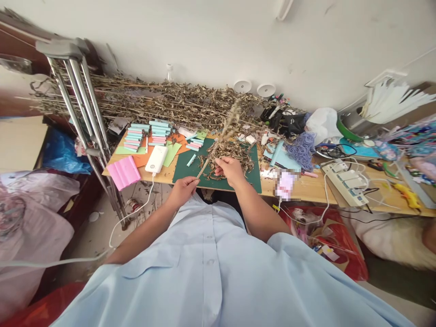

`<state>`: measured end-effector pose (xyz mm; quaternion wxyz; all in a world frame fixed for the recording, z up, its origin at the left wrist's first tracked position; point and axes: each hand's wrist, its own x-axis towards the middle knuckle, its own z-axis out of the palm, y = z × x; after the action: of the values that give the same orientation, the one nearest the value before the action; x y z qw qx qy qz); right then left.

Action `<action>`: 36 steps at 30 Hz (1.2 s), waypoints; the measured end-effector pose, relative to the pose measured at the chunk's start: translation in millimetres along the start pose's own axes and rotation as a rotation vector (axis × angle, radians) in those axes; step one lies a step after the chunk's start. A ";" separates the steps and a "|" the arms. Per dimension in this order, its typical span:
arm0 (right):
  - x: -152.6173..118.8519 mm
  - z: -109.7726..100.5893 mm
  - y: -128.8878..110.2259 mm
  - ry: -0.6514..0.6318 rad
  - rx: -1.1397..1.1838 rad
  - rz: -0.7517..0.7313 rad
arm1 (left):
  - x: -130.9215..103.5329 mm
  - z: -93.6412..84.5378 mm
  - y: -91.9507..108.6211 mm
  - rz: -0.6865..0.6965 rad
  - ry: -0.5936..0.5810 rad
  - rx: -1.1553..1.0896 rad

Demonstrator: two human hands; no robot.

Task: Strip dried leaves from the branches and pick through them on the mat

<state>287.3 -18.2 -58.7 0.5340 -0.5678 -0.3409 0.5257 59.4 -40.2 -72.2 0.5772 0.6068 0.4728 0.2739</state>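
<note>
My left hand (185, 190) is closed around the lower end of a dried plant stalk (223, 135), which slants up and away to the right. Shrivelled leaves cling to the stalk's upper part. Just right of the stalk, my right hand (230, 170) is closed in a pinch; whatever its fingertips hold is too small to make out. Under and behind that hand lies a heap of crumbled dry leaves (243, 156) on a green cutting mat (184, 171).
Many dried stalks (146, 102) are piled along the wall. Rolled paper pieces (134, 136), a white power bank (156, 159) and pink paper (123, 172) lie left. A phone (286, 185), purple yarn (301, 149) and a power strip (345, 181) lie right. Crutches (85, 104) lean at the left.
</note>
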 end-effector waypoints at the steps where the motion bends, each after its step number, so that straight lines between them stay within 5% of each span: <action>1: -1.5 0.2 2.7 -0.017 -0.019 0.015 | 1.2 -0.4 2.1 0.009 0.017 0.000; 4: 1.0 -9.7 6.3 0.010 -0.141 -0.011 | 3.4 -4.5 5.9 0.004 0.023 -0.013; 10: 18.9 -48.0 -17.2 0.280 -0.470 -0.322 | 2.7 -11.1 2.2 -0.069 0.011 -0.026; 16: 16.0 -31.0 -34.6 -0.078 0.008 -0.092 | -0.2 -5.9 -0.3 -0.072 -0.003 0.048; 21: 16.4 -17.7 -26.4 0.016 0.072 -0.071 | -1.8 -3.0 1.3 -0.029 0.030 0.117; 28: 1.5 -10.0 3.1 -0.035 -0.131 -0.021 | 7.2 -1.7 1.6 0.012 0.117 0.105; 36: 33.3 -64.0 -16.9 0.350 -0.729 -0.330 | 10.1 -6.2 0.8 -0.031 0.039 0.032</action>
<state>358.9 0.9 -58.0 0.4251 -0.7377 -0.4946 0.1744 58.2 -28.4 -72.5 0.5624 0.6032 0.4974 0.2691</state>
